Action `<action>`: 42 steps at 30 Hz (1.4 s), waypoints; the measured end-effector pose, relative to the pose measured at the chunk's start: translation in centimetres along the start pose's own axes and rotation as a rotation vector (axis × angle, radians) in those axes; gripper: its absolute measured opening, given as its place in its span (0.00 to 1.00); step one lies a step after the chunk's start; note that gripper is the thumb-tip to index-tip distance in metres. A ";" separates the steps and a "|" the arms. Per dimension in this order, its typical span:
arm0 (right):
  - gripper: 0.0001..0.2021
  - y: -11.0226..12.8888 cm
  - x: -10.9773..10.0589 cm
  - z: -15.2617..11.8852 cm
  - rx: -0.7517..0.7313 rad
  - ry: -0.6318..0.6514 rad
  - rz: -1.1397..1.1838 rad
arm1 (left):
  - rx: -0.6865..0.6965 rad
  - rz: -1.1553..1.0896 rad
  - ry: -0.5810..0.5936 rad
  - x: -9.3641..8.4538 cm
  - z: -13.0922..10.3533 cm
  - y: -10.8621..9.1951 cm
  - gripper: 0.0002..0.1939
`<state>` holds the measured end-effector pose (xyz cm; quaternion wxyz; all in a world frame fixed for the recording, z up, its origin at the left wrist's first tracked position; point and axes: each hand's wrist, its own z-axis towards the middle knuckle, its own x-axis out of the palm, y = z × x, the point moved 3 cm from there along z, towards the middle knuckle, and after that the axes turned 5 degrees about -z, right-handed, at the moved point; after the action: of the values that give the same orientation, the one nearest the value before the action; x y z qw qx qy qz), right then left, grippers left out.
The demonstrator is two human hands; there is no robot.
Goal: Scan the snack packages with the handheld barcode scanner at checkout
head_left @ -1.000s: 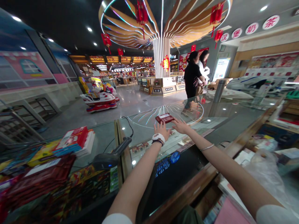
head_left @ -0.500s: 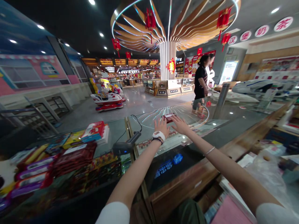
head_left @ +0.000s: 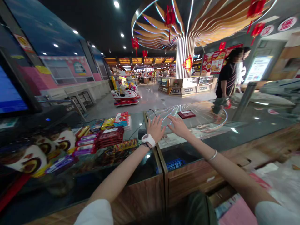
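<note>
head: packet [head_left: 186,114] near far edge of counter [head_left: 236,137], gap to right hand [head_left: 179,127]

汉, 堡 on round signs [head_left: 287,24]

Left grip [head_left: 155,128] and right grip [head_left: 179,127] spread wide near a maroon packet [head_left: 187,115].

A dark red packet [head_left: 186,114], flat, glossy and roughly rectangular, lies at about one o'clock from the wearer on the glass counter top [head_left: 222,137]. It rests level, its longer sides running roughly from nine to three o'clock. A pale label strip [head_left: 186,112] crosses its twelve o'clock side, the print too blurred to read.
</note>
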<state>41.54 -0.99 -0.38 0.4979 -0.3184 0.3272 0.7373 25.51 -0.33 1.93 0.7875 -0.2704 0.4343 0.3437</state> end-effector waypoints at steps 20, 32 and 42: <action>0.24 20.6 4.7 6.1 -0.205 0.018 0.222 | -0.155 0.161 -0.203 -9.5 -10.2 18.0 0.21; 0.33 23.0 10.2 4.0 -0.202 0.243 0.251 | -0.472 0.179 0.117 -9.3 -14.2 23.0 0.40; 0.37 23.7 12.9 4.8 -0.198 0.352 0.347 | -0.490 0.212 0.191 -8.4 -14.2 23.0 0.37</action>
<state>14.63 2.80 -3.90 0.2658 -0.4280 0.3850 0.7733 -2.65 0.95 -0.47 0.6136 -0.4369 0.4366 0.4919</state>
